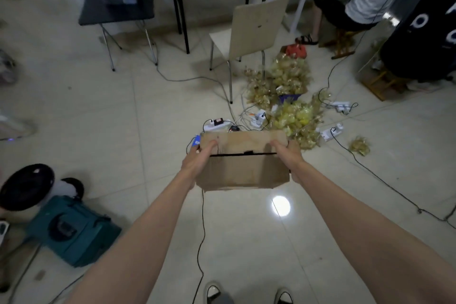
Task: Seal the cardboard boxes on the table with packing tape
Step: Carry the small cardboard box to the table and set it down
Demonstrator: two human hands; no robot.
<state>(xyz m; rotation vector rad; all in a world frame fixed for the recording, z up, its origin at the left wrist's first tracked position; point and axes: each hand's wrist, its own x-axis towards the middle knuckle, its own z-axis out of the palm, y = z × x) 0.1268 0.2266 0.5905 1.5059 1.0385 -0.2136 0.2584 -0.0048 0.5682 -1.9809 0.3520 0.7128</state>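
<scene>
While both arms are reaching forward, the left hand (197,159) and right hand (288,155) are gripping the box (243,168) by its ends, holding it above the floor (123,118), its flaps seemingly closed; beyond the box, a chair (251,32) is standing.

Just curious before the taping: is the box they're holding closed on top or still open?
Closed but untaped: the cardboard box has both top flaps folded down, a dark seam showing between them, no tape visible across it.

Both arms reached forward; the left hand (197,159) and right hand (287,153) gripped opposite sides, fingers curled on top
</scene>
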